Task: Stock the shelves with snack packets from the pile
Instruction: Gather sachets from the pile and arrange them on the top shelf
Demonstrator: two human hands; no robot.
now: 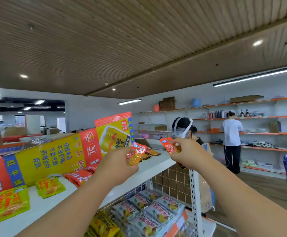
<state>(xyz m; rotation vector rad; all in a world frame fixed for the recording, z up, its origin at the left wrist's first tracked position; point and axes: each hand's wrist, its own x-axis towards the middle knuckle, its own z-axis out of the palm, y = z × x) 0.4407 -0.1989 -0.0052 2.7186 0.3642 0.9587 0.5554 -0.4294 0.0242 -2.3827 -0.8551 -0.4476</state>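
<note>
1. Plainly, our left hand (120, 166) gripped a red-topped snack packet (136, 154), fingers curled round its clear, orange-filled lower half. We could not tell whether it held one packet or several.
2. Our right hand (183, 154) pinched a second red-orange packet (169, 146) between thumb and fingertips, holding it upright and apart from the first.
3. Both packets hung above the far end of the white top shelf (156, 164), where a few brown-and-orange packets (152, 152) lay flat just beyond the left hand.
4. Nearer us on the same shelf lay a stack of red packets (81, 177), then two heaps of green-and-yellow packets (50, 186) towards the front edge.
5. Behind those, a big yellow-and-red Red Bull carton (57, 154) lay tilted along the shelf, one flap raised at its far end.
6. On the shelf below we saw pale blue-white packets (153, 207) in overlapping rows, with yellow packets (103, 224) to their left. A wire grid panel (172, 182) backed them, and a white perforated upright (193, 194) stood at the corner.
7. Beyond the shelf stood a person in a head-worn rig (182, 129). Further back, another person in a white shirt (231, 134) faced the orange-edged wall shelves (259, 133).
</note>
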